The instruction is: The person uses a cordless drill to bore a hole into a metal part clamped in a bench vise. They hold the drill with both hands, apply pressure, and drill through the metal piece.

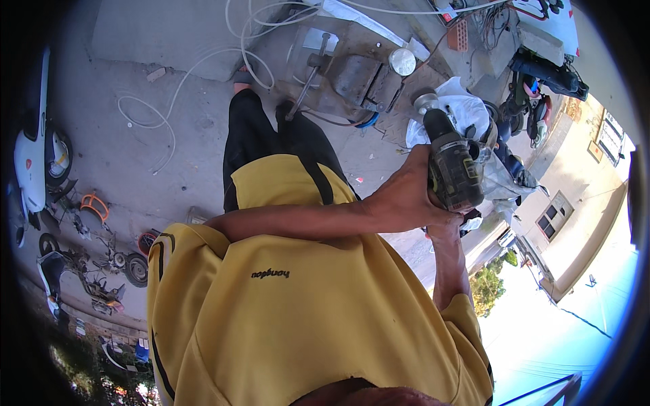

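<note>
The step in hand looks like steadying the power tool [455, 170], held out at the person's right — the left hand [404, 191] closes on its side, while the right hand [447, 227] meets its rear, fingers hidden, so its grip I cannot tell. The next move probably calls for a firm, level hold. The tool's long axis runs away from the body, its round metal tip [425, 101] leaning slightly left.

- The power tool [455, 169] is in the left hand [405, 194], the plastic sheet [455, 96] behind it.
- The vise [355, 78] stands ahead, left of the power tool.
- The hose [166, 120] lies on the ground [193, 172], left of the vise.
- A motorbike [31, 169] stands far left, a building [582, 196] far right.
</note>
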Action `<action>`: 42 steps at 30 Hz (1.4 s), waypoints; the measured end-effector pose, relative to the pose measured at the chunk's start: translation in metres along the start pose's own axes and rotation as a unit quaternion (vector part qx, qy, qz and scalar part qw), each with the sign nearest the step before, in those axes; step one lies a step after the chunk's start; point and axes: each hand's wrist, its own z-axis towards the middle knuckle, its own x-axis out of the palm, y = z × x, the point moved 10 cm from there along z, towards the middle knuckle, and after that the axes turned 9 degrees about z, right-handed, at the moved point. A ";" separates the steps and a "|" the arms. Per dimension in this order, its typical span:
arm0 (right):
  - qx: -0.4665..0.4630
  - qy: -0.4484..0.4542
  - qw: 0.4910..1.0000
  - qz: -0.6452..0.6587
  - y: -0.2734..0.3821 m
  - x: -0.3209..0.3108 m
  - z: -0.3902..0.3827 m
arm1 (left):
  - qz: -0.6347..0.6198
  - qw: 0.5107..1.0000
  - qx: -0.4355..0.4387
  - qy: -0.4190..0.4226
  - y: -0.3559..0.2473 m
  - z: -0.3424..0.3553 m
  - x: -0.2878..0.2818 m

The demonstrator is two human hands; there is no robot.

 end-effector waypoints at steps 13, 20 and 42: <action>0.029 -0.064 0.961 0.267 -0.059 0.098 -0.005 | 0.127 0.987 -0.087 0.045 0.046 -0.033 -0.015; -0.041 -0.066 0.969 0.235 -0.042 0.107 0.007 | 0.120 0.987 -0.106 0.025 0.078 -0.040 -0.026; -0.042 -0.034 0.965 0.256 -0.054 0.081 0.013 | 0.139 0.983 -0.115 -0.028 0.083 -0.029 -0.002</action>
